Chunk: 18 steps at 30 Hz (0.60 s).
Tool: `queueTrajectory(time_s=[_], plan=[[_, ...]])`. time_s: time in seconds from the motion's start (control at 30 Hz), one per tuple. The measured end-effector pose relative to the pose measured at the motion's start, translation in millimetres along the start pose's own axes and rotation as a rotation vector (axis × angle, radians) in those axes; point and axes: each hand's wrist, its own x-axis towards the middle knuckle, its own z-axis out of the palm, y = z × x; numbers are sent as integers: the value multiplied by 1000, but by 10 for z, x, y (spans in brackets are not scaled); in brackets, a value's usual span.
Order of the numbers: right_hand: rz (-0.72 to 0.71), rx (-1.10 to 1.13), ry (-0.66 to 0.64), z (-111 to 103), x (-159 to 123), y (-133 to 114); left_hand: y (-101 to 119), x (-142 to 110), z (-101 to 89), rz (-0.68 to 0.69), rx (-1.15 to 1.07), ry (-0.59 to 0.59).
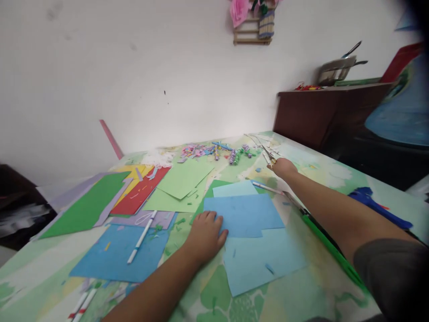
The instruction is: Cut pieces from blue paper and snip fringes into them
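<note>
My left hand (207,235) lies flat with its fingers stretched over the left edge of a blue paper sheet (243,214). Light blue paper (261,259) lies partly beneath that sheet. Farther off to the right, my right hand (284,169) is closed around a slim, pointed, gold-and-silver metallic object (269,154); its exact kind is unclear. White-and-blue pen-like sticks lie nearby, among them one stick (268,188) by the blue sheet's top edge. Several curled paper pieces (237,156) are just left of my right hand.
Green (90,201), red (139,192) and light green paper (184,179) spread across the left and middle. Paper scraps (196,152) are heaped at the back. Green-handled scissors (331,250) and a blue tool (378,208) lie right. A dark cabinet (311,112) holds a pot (337,70).
</note>
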Motion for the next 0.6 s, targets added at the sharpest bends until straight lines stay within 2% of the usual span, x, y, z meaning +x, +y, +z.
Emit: queueTrajectory(time_s=[0.2, 0.37, 0.43, 0.5, 0.6], plan=[[-146, 91, -54, -233, -288, 181, 122, -156, -243, 56, 30, -132], [-297, 258, -209, -259, -854, 189, 127, -216, -337, 156, -24, -295], [-373, 289, -296, -199, -1087, 148, 84, -164, -322, 118, -33, -245], [-492, 167, -302, -129, -1268, 96, 35, -88, -281, 8, -30, -155], [-621, -78, -249, -42, -1421, 42, -6, 17, -213, -70, -50, -214]])
